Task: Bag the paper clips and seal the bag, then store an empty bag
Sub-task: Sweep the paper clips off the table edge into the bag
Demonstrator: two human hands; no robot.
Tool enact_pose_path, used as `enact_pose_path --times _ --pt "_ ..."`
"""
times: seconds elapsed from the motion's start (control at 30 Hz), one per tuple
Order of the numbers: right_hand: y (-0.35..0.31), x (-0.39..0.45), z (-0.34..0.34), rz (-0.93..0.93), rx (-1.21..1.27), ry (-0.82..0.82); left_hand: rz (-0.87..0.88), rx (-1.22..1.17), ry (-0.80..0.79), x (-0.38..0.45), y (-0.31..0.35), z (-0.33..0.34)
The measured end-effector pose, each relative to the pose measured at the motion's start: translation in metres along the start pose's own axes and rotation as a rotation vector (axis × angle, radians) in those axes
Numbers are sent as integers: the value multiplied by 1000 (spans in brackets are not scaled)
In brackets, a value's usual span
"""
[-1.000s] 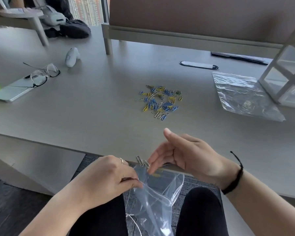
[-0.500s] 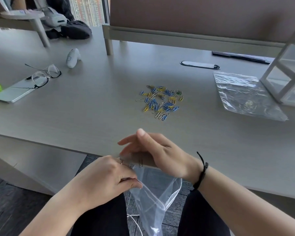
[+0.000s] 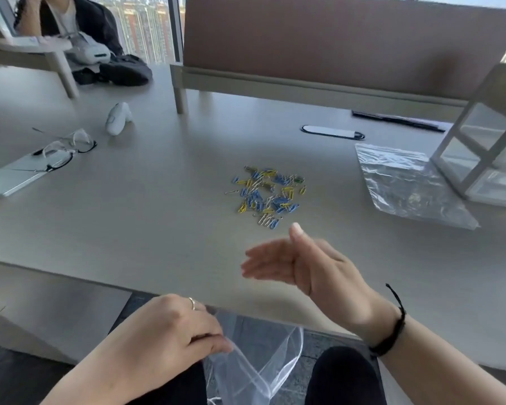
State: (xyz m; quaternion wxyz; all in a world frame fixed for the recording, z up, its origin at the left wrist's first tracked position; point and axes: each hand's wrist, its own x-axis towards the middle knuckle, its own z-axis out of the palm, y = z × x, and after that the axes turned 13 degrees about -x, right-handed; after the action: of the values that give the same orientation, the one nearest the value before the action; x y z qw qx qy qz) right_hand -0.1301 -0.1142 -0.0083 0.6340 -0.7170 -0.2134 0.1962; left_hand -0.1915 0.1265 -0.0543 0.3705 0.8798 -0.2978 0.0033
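A loose pile of blue, yellow and silver paper clips (image 3: 265, 195) lies in the middle of the grey table (image 3: 146, 217). My left hand (image 3: 170, 334) pinches the rim of a clear plastic bag (image 3: 254, 363) that hangs open below the table's front edge, over my lap. My right hand (image 3: 304, 261) hovers above the table between the bag and the pile, fingers stretched out and apart, palm turned left, nothing visible in it. A second clear bag (image 3: 406, 185) lies flat on the table at the right.
A white drawer unit (image 3: 485, 141) stands at the right edge beside the flat bag. Glasses (image 3: 65, 147) rest on a tablet (image 3: 9, 179) at the left, with a white device (image 3: 117, 118) behind them. A brown partition (image 3: 333, 42) closes the back. A person sits far left.
My right hand has lifted off the bag's mouth at the table edge and moved forward over the table toward the pile, fingers spread. The left hand keeps holding the bag.
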Motion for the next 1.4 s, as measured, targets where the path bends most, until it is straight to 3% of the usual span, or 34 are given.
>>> enact_pose_path --times 0.1,0.17,0.27,0.43,0.77,1.0,1.13,1.27,1.33,1.4 --pt "0 38 -37 -21 -366 496 -3 30 14 1 0 -2" --pt "9 63 -66 52 -710 617 -3 44 -1 0 1 -4" --pt "21 96 -96 260 -1047 545 -18 94 -18 1 0 -6" --pt "33 130 -107 312 -1261 398 -41 123 -6 1 -2 -12" --pt "23 64 -61 69 -1078 248 -82 16 -71 2 1 -13" --pt "20 17 -25 -93 -1093 72 -106 -26 -60 1 7 -13" --pt "16 -2 -5 -88 -901 -25 -121 -52 -62 1 8 -13" --pt "10 8 3 10 -455 152 -110 -62 -43 1 9 -12" --pt "8 26 5 69 -351 287 -109 -69 -36 1 10 -12" --pt "6 39 12 88 -314 293 -105 -79 -32 1 10 -12"
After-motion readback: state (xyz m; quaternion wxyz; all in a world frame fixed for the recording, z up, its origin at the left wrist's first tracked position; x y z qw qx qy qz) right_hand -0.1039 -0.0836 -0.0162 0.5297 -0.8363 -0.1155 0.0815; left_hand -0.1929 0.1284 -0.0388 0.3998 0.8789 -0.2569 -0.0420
